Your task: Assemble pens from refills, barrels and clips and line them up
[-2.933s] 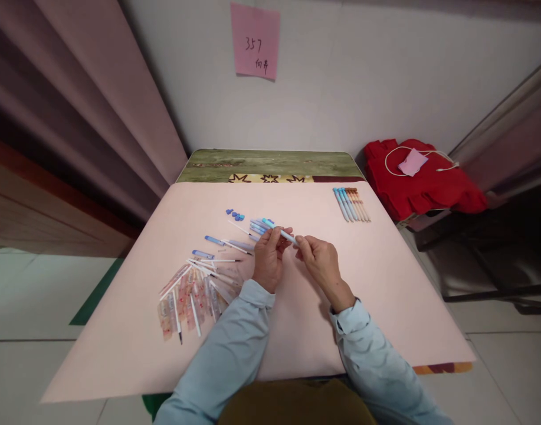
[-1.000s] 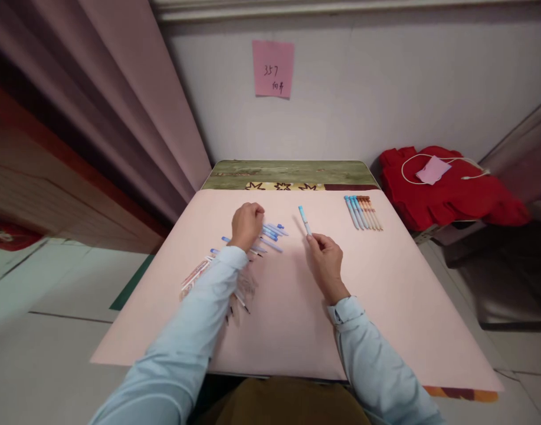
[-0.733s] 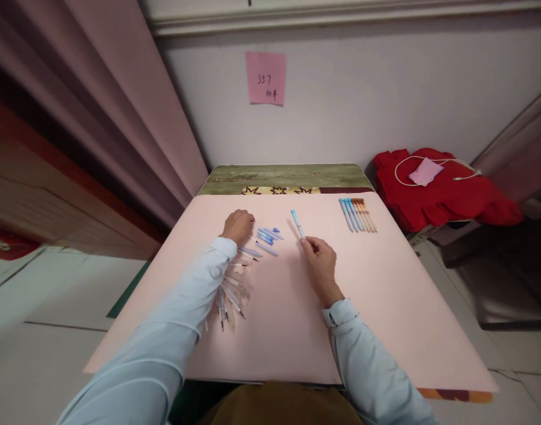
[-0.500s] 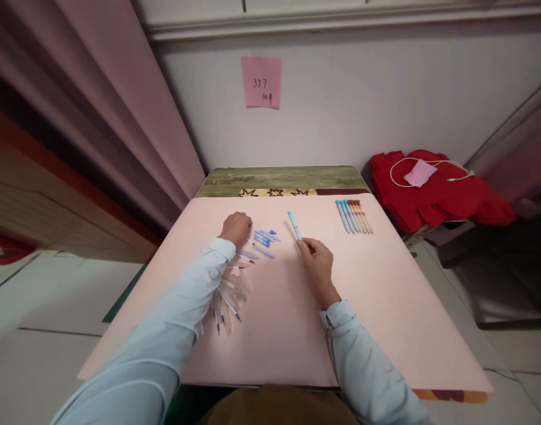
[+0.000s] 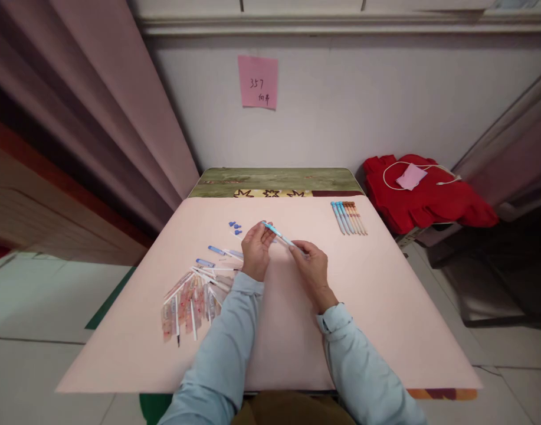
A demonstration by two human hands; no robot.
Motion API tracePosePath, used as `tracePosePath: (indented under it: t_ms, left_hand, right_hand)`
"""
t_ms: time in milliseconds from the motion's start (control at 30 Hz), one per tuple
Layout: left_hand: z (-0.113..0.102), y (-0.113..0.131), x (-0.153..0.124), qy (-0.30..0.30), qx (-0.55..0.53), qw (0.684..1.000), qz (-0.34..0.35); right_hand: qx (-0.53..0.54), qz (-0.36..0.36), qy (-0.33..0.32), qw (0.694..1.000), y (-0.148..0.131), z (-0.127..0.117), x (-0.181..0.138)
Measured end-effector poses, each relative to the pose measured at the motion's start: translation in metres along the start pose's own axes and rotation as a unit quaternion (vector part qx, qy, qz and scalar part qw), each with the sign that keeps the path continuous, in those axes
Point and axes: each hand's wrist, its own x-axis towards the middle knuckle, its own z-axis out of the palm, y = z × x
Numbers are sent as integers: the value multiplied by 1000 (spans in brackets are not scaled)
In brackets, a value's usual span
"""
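Above the middle of the table a light-blue pen slants between my two hands. My right hand is closed round its lower end. At the bright blue upper end the fingers of my left hand are pinched; a small piece there is too small to make out. Beside my left hand lie several small dark-blue caps. Nearer to me are a blue pen part and another blue piece, along with thin white refills partly hidden by my left arm.
Pinkish, clear pen barrels lie fanned out at left on the pink table cover. At the far right stands a row of finished-looking blue pens and brown-topped pens. A red cloth with a white cable sits beyond the right edge.
My left hand has moved right, from the blue parts to the pen's upper end. The pen, held in my right hand, now tilts more to the left.
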Motion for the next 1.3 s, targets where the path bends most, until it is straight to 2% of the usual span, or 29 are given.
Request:
tracePosePath:
  t_ms: [500, 1000, 1300]
  left_hand:
    - [-11, 10, 0, 0, -38, 999, 0]
    - [-6, 6, -8, 8, 11, 1000, 21]
    - [-9, 4, -8, 23, 17, 999, 22]
  right_hand:
    - [-35, 11, -18, 999, -2, 6, -6]
    - [-36, 5, -34, 999, -4, 7, -8]
    - [-147, -14, -70, 987, -5, 3, -6]
